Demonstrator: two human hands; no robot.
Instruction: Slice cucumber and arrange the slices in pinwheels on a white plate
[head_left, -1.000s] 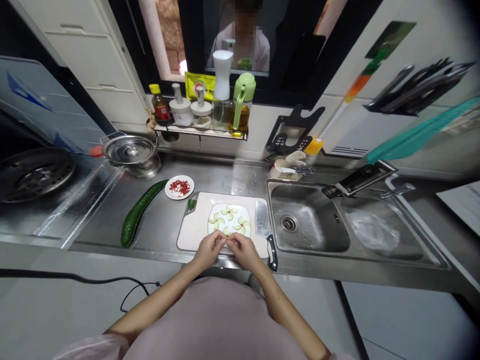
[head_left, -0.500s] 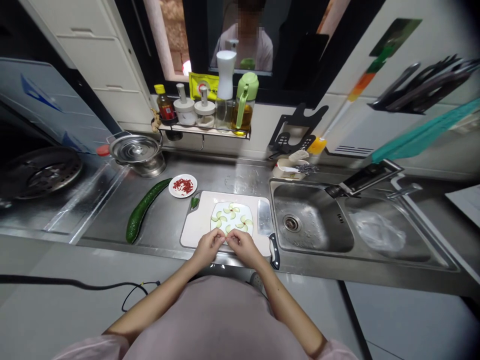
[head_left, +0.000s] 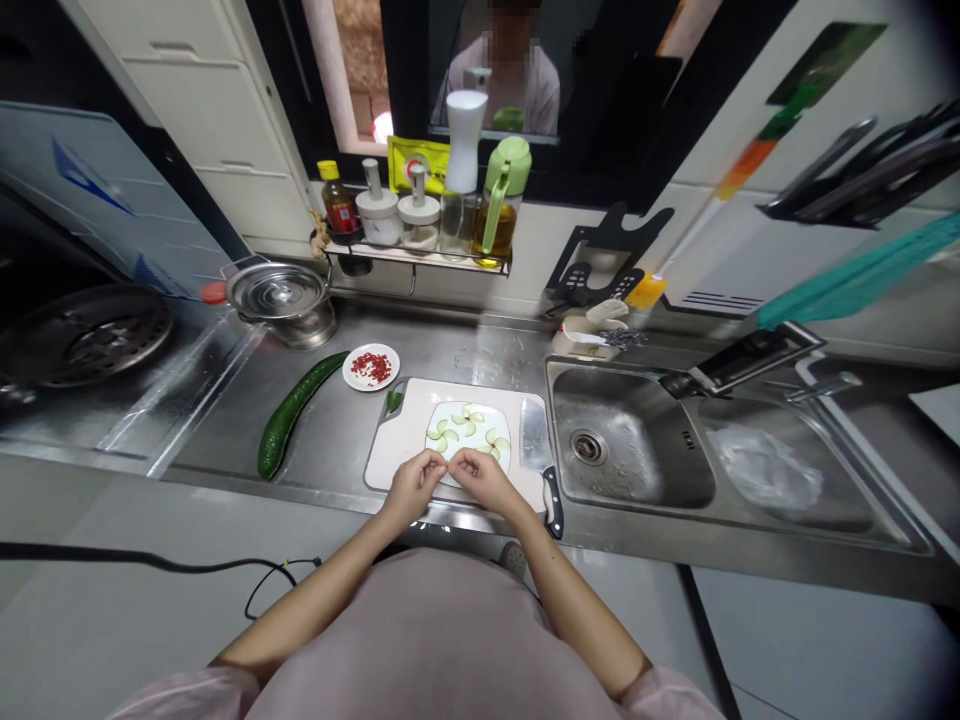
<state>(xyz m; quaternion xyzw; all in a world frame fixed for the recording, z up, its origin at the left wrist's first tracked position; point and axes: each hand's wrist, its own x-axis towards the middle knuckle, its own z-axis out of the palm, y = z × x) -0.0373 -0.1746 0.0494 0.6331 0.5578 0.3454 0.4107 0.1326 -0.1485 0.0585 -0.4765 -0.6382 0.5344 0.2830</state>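
My left hand (head_left: 410,485) and my right hand (head_left: 484,481) meet fingertip to fingertip over the near edge of a white plate (head_left: 469,437) that carries several pale green cucumber slices. Both hands are pinched; what they hold is too small to make out. The plate sits on a white cutting board (head_left: 409,437). A cleaver (head_left: 537,452) with a black handle lies on the board's right side, next to my right hand.
A whole cucumber (head_left: 294,411) lies left of the board, with a small dish of red bits (head_left: 371,367) behind. A lidded pot (head_left: 279,297) stands back left, a condiment shelf (head_left: 420,215) at the wall, a steel sink (head_left: 630,450) to the right.
Both hands have stayed pinched together at the plate's near edge. The camera view has shifted slightly, so everything sits a little further right and the plate appears closer to my hands.
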